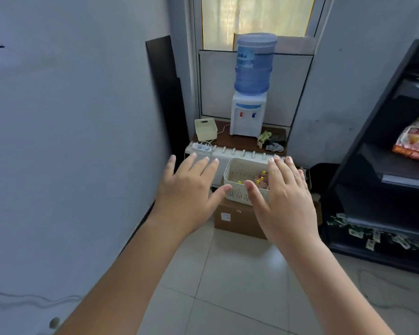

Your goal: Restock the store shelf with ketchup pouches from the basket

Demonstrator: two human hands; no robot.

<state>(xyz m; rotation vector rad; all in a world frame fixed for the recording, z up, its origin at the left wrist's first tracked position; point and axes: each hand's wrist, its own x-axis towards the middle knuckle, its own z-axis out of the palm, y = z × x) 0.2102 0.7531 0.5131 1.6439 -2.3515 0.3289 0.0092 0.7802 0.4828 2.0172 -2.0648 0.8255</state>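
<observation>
A white slotted basket (237, 193) rests on a cardboard box (235, 220) on the floor ahead. Inside lie several ketchup pouches (260, 178) with yellow caps, partly hidden by my right hand. My left hand (189, 192) hovers flat, palm down, fingers spread, just left of the basket and holding nothing. My right hand (284, 194) is stretched out the same way over the basket's right side, also holding nothing. The black store shelf (382, 170) stands at the right.
A water dispenser (248, 117) stands on a low brown table with a small cream bin (205, 129), a power strip (201, 147) and rags. Snack bags (415, 143) lie on the shelf's middle level. A dark board (166, 93) leans in the corner. Tiled floor lies below.
</observation>
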